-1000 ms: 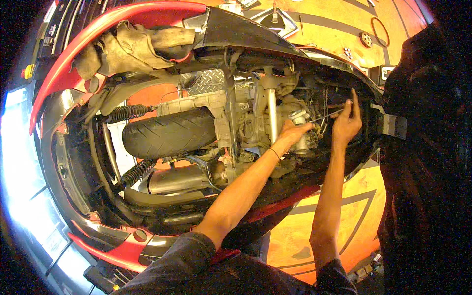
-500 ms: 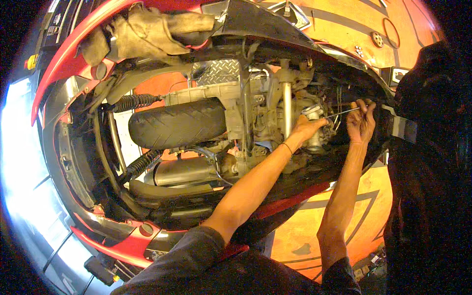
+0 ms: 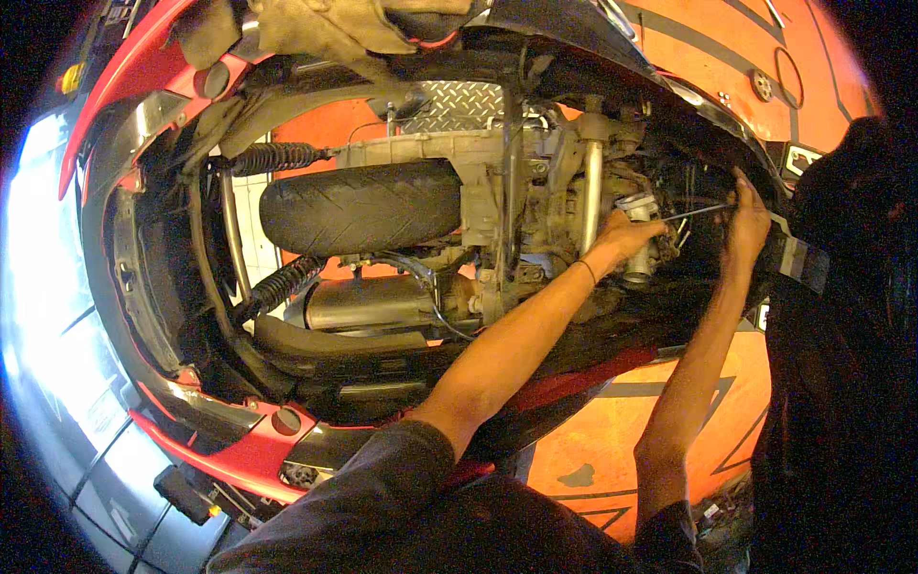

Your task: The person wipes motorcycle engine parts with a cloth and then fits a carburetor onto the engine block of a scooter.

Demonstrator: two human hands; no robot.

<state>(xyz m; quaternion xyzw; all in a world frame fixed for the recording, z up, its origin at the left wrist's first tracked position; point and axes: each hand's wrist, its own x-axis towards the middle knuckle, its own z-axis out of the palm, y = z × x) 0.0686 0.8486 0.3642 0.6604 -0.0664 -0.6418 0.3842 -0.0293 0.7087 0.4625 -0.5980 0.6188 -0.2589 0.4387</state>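
Inside the scooter's open body, a silvery cylindrical metal part (image 3: 637,268) sits among dark hoses and wires. My left hand (image 3: 623,239) is closed round its upper side, with the thumb reaching right toward a thin metal shaft. That shaft belongs to a slim tool that looks like a screwdriver (image 3: 698,211). My right hand (image 3: 749,226) grips the tool's right end, and the fingers hide its handle. The shaft lies nearly level between the two hands. Its left tip is close to my left thumb; whether they touch I cannot tell.
To the left are the rear tyre (image 3: 363,208), two coil shocks (image 3: 277,158) and the silencer (image 3: 368,304). A vertical metal tube (image 3: 592,196) stands beside my left hand. A brown cloth (image 3: 330,38) drapes over the far red bodywork. On the orange floor lie a pulley (image 3: 761,86) and belt (image 3: 789,78).
The whole view has shifted, so the scooter appears farther right and higher. My right hand's fingers have turned and closed more round the tool. My left hand keeps its place on the metal part.
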